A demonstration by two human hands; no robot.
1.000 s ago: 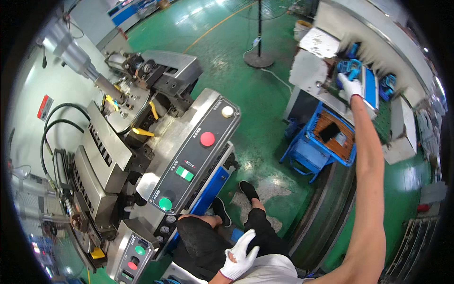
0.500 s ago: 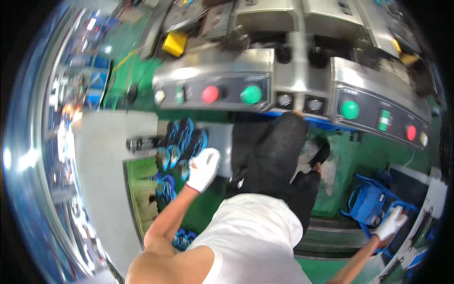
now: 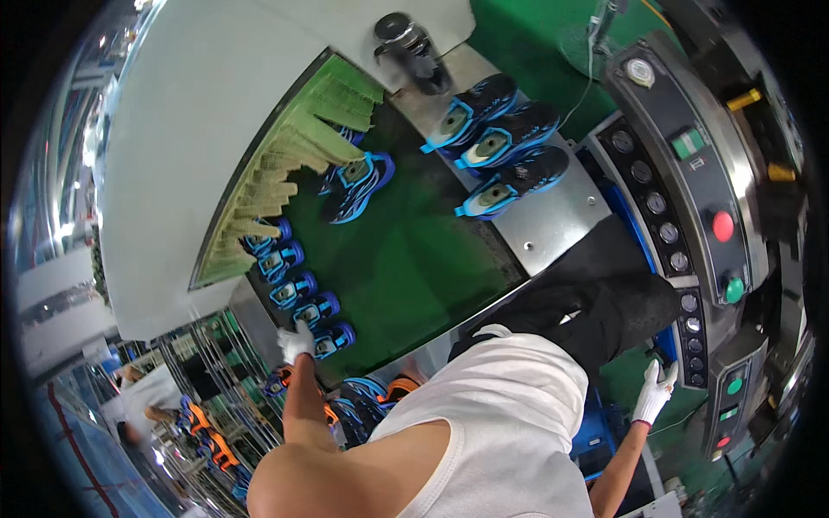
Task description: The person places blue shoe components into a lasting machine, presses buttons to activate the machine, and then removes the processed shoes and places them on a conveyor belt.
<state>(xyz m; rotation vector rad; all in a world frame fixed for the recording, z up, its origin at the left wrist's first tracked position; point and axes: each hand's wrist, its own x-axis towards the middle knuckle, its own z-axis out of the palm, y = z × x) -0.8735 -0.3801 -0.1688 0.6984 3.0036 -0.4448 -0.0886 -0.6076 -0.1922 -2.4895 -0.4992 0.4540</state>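
Note:
My left hand [image 3: 296, 343], in a white glove, reaches to the end of a row of blue-and-black shoes [image 3: 332, 339] at the left edge of a green belt [image 3: 406, 250]. Its fingers look apart beside the nearest shoe; whether they touch it is unclear. My right hand [image 3: 654, 393], also gloved in white, hangs at my right side with fingers spread and nothing in them. A single blue-and-black shoe [image 3: 358, 186] lies farther up the belt, by the green strip curtain [image 3: 259, 194]. Several more shoes [image 3: 522, 177] stand on the steel ledge [image 3: 561, 220] beyond the belt.
A white housing [image 3: 190, 155] carries the strip curtain. A dark bottle [image 3: 414, 56] stands near the ledge. To the right is a machine panel [image 3: 691, 155] with buttons and gauges. Orange-and-blue shoes [image 3: 211, 436] sit by a metal rack at lower left; another person is behind it.
The view has swung left, from the machine panels to the belt with shoes. My left hand has stretched out to the shoe row. My right hand has left the blue frame it was at.

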